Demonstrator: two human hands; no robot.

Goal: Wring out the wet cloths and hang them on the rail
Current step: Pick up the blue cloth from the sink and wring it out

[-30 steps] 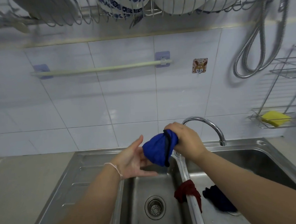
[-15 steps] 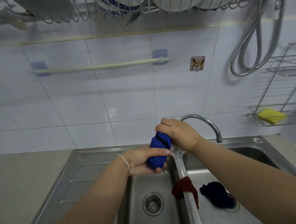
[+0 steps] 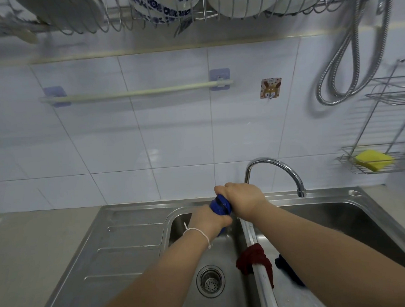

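Blue cloth (image 3: 219, 205) is bunched between my two hands above the left sink basin (image 3: 216, 251): my left hand (image 3: 208, 220) grips its lower end, my right hand (image 3: 242, 199) closes on its upper end. Further right, a red cloth (image 3: 254, 259) hangs over the sink divider (image 3: 262, 284).

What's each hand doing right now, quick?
Left hand: closed around the lower end of the blue cloth.
Right hand: closed around its upper end, over the left sink basin.
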